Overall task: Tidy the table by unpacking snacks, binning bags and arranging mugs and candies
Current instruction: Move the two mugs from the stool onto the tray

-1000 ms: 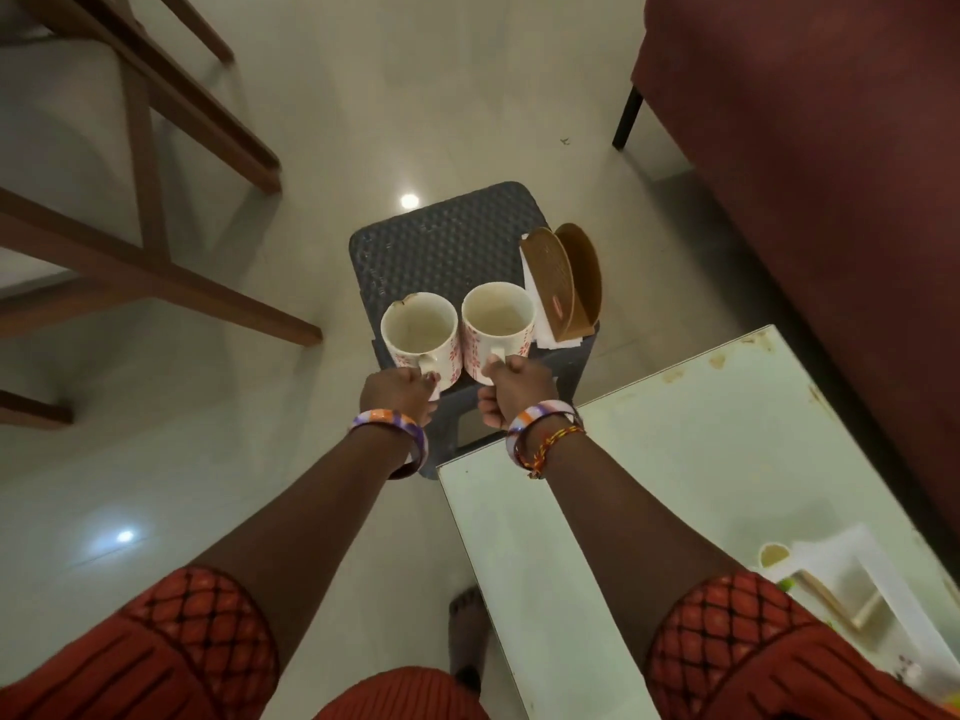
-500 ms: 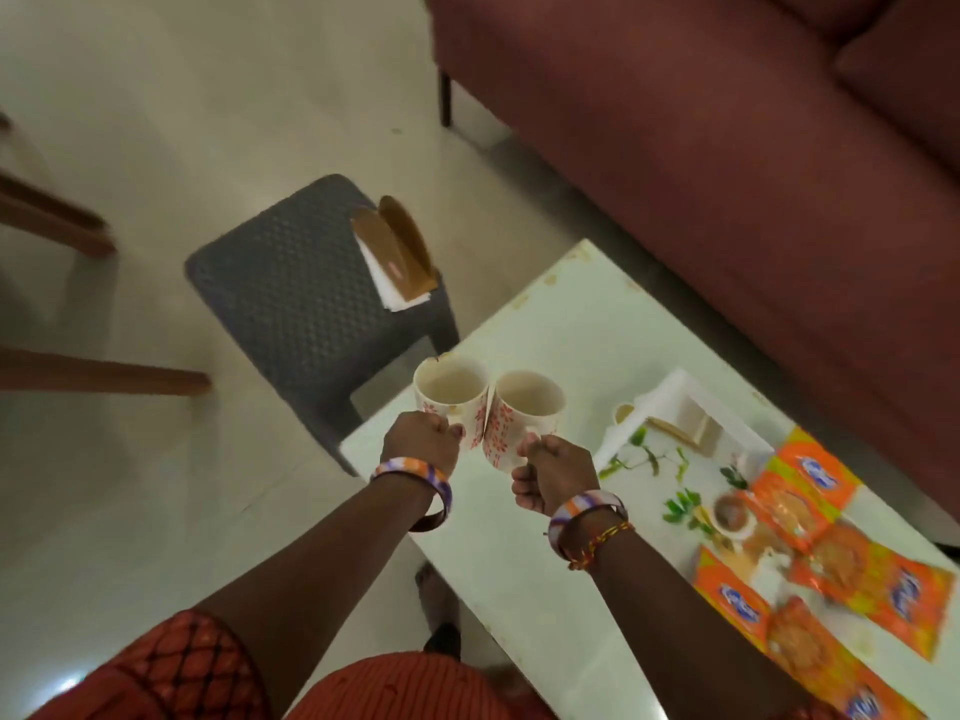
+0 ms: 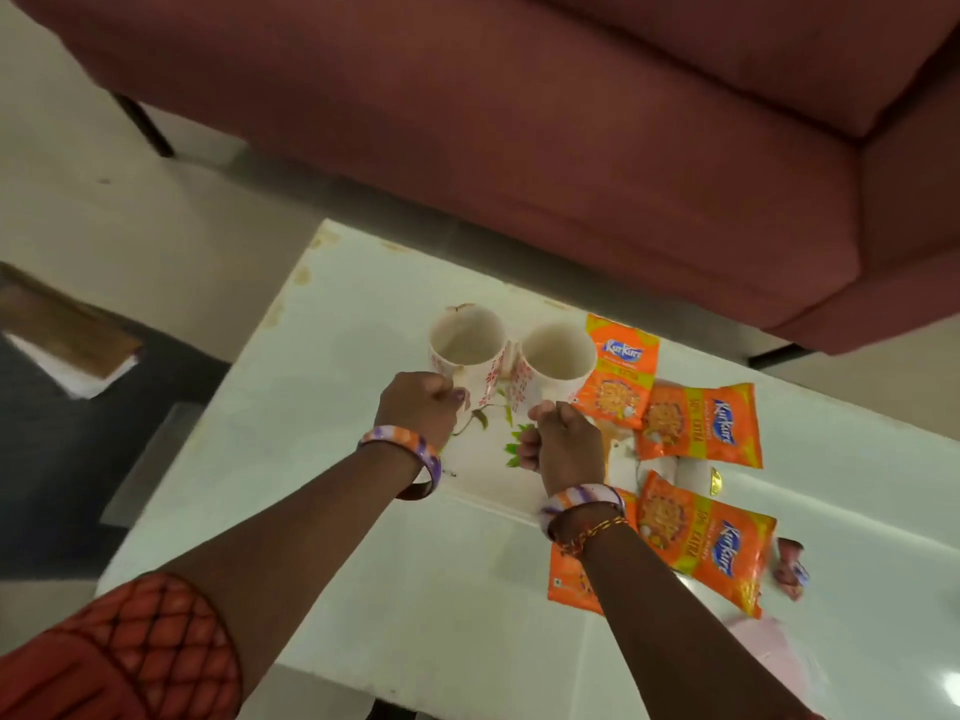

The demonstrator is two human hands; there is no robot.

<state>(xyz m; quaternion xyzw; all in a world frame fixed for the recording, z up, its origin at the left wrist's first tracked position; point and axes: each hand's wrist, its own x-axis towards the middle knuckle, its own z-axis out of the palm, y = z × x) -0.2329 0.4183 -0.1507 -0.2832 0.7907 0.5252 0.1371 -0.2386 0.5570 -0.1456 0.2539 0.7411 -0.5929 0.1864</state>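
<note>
Two empty white mugs with red patterns hang side by side over the pale table (image 3: 337,459). My left hand (image 3: 418,407) grips the handle of the left mug (image 3: 465,345). My right hand (image 3: 563,441) grips the handle of the right mug (image 3: 558,363). Under the hands lies a white tray (image 3: 488,475) with green leaf prints. Several orange Kurkure snack bags lie to the right: one (image 3: 621,371) beside the right mug, one (image 3: 701,426) further right, one (image 3: 709,543) nearer me. A small candy (image 3: 789,563) lies past that bag.
A dark red sofa (image 3: 571,122) runs along the far side of the table. A grey stool (image 3: 52,433) stands at the left with a brown object on white paper (image 3: 67,335) on it. A pale pink thing (image 3: 769,646) sits at the table's near right.
Both hands have carried the mugs from the grey stool rightward over the table and the tray. The view has swung right, bringing the snack bags into sight.
</note>
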